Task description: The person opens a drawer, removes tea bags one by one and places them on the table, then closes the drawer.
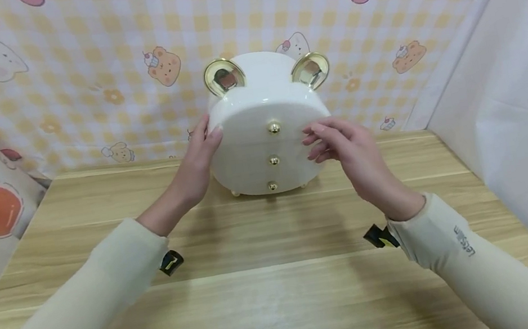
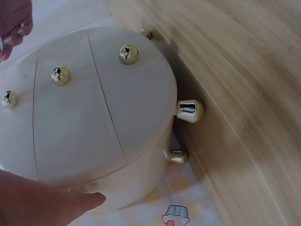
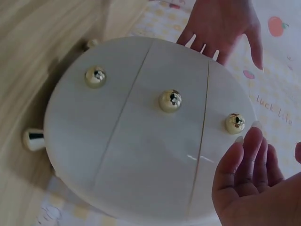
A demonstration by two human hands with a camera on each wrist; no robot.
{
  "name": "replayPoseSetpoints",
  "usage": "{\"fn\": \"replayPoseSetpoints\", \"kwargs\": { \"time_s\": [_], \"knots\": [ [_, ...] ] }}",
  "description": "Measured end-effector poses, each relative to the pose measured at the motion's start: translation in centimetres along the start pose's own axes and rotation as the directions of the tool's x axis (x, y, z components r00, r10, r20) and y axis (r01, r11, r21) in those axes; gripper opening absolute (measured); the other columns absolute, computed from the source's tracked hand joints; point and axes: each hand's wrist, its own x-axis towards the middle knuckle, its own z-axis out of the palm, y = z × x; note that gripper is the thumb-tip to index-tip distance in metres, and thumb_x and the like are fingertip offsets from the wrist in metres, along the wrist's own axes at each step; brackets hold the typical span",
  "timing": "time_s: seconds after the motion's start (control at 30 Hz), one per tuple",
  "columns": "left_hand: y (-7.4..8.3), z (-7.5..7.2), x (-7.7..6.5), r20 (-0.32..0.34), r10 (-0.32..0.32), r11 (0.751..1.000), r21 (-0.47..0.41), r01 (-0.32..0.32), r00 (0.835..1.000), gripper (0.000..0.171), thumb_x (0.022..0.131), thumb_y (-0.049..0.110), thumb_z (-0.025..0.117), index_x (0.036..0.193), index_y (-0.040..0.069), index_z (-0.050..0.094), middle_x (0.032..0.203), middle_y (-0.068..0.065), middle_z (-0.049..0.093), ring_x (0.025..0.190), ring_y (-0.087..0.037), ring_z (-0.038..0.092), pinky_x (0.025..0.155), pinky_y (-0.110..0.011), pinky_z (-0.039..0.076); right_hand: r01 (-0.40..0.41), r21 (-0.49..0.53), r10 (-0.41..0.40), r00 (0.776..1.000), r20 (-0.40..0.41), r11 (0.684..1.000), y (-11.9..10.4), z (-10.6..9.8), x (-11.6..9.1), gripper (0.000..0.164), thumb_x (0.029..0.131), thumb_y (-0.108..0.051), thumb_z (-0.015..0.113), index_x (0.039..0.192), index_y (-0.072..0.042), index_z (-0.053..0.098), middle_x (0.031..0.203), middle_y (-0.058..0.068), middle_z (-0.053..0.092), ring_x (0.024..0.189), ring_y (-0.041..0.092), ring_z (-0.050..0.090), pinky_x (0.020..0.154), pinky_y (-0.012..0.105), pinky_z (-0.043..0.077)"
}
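Cabinet [image 1: 253,146] stands between left hand [image 1: 194,163] and right hand [image 1: 350,146], both relaxed, right's contact unclear. Left-wrist view, unlike head, shows rear foot [image 2: 178,156].

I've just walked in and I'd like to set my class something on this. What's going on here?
A person has both hands at a small white cabinet with gold ears, standing on a wooden table. The left hand rests against the cabinet's side. The right hand is near the top knob, fingers bent, holding nothing. The three drawer fronts look flush and closed at this moment.
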Motion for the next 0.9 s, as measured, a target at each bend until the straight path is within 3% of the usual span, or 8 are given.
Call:
{"fn": "replayPoseSetpoints", "kwargs": {
  "time_s": [0.13, 0.3, 0.53, 0.67, 0.77, 0.83, 0.9],
  "knots": [
    [0.2, 0.0, 0.0, -0.004, -0.004, 1.0, 0.026, 0.004, 1.0, 0.077, 0.098, 0.051, 0.032, 0.155, 0.009, 0.002, 0.155, -0.011, 0.016, 0.139, -0.021, 0.025, 0.113, -0.035, 0.019, 0.077, -0.116, -0.077, 0.997, 0.012, 0.99, -1.0, 0.0, 0.9, 0.041, 0.096, -0.032, 0.055, 0.11, 0.006, 0.061, 0.098, 0.013, 0.064, 0.078, 0.018, 0.061, 0.076, 0.034, 0.051],
    [0.5, 0.1, -0.3, -0.025, -0.034, 0.998, 0.058, 0.035, 0.999, 0.077, 0.098, 0.052, 0.032, 0.155, 0.01, 0.004, 0.156, -0.01, 0.016, 0.14, -0.022, 0.025, 0.113, -0.036, 0.02, 0.127, -0.214, -0.136, 0.99, -0.03, 0.969, -1.7, -0.4, 2.9, 0.039, 0.094, -0.034, 0.058, 0.108, 0.002, 0.063, 0.098, 0.013, 0.065, 0.08, 0.019, 0.061, 0.075, 0.032, 0.05],
    [1.4, 0.3, -1.1, -0.085, -0.083, 0.992, 0.091, 0.091, 0.993, 0.075, 0.098, 0.051, 0.038, 0.154, 0.008, 0.012, 0.151, -0.013, 0.025, 0.134, -0.026, 0.035, 0.108, -0.04, 0.03, 0.205, -0.443, -0.286, 0.95, -0.123, 0.873, -1.9, -1.1, 5.0, 0.035, 0.091, -0.039, 0.061, 0.104, -0.008, 0.068, 0.092, 0.002, 0.065, 0.084, 0.012, 0.059, 0.074, 0.027, 0.049],
    [2.1, 0.7, -1.9, -0.211, -0.109, 0.987, 0.091, 0.131, 0.971, 0.074, 0.095, 0.047, 0.047, 0.151, 0.009, 0.018, 0.149, -0.011, 0.022, 0.134, -0.026, 0.029, 0.107, -0.039, 0.029, 0.234, -0.467, -0.354, 0.916, -0.189, 0.853, -2.3, -1.2, 6.0, 0.033, 0.088, -0.035, 0.065, 0.106, -0.007, 0.067, 0.096, -0.001, 0.065, 0.084, 0.01, 0.057, 0.074, 0.025, 0.047],
    [2.6, 0.9, -2.4, -0.323, -0.113, 0.986, 0.079, 0.146, 0.94, 0.069, 0.094, 0.042, 0.053, 0.148, 0.011, 0.022, 0.143, -0.008, 0.023, 0.129, -0.022, 0.025, 0.104, -0.034, 0.028, 0.272, -0.471, -0.421, 0.872, -0.248, 0.839, -3.1, -0.9, 6.4, 0.032, 0.086, -0.028, 0.068, 0.106, -0.002, 0.066, 0.097, 0.003, 0.064, 0.083, 0.012, 0.056, 0.074, 0.025, 0.046],
    [2.8, 1.1, -2.6, -0.372, -0.1, 0.991, 0.044, 0.125, 0.923, 0.06, 0.093, 0.035, 0.055, 0.141, 0.01, 0.029, 0.133, -0.007, 0.029, 0.119, -0.02, 0.029, 0.098, -0.032, 0.03, 0.289, -0.473, -0.451, 0.85, -0.274, 0.832, -3.6, -0.7, 6.6, 0.033, 0.084, -0.024, 0.069, 0.106, 0.0, 0.066, 0.099, 0.006, 0.063, 0.085, 0.013, 0.055, 0.074, 0.024, 0.045],
    [2.9, 1.2, -2.8, -0.382, -0.103, 0.994, -0.008, 0.108, 0.918, 0.05, 0.094, 0.03, 0.055, 0.135, 0.009, 0.035, 0.126, -0.005, 0.036, 0.111, -0.018, 0.036, 0.093, -0.031, 0.034, 0.291, -0.491, -0.465, 0.84, -0.28, 0.821, -3.8, -0.7, 7.0, 0.036, 0.082, -0.024, 0.071, 0.107, 0.001, 0.065, 0.104, 0.007, 0.062, 0.089, 0.014, 0.054, 0.076, 0.025, 0.045]
  ]
}}
